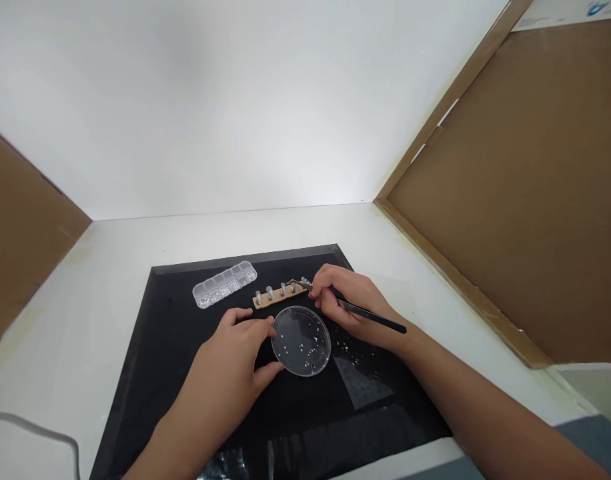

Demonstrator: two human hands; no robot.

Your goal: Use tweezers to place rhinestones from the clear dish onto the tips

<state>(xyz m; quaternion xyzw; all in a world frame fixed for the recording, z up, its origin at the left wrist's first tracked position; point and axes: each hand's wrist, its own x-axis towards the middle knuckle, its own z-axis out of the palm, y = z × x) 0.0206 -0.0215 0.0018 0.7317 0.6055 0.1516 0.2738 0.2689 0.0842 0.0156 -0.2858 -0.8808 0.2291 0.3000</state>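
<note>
L hand (235, 350) gripping near L edge of clear dish (298, 325), thumb + fingers at rim. R hand (353, 293) pinching blk tweezers (375, 317), tip hovering at/over peg strip (266, 303) just beyond dish; contact: can't tell. Dish sitting on blk mat (165, 333), containing pale bits (301, 347). Compartment box (225, 283) lying beyond dish, to its L.

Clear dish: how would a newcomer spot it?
Find the black mat on the white table. Near its middle, the left hand holds a clear dish dotted with tiny pale bits. Unlike the long divided case and tan strip, it's round.
</note>
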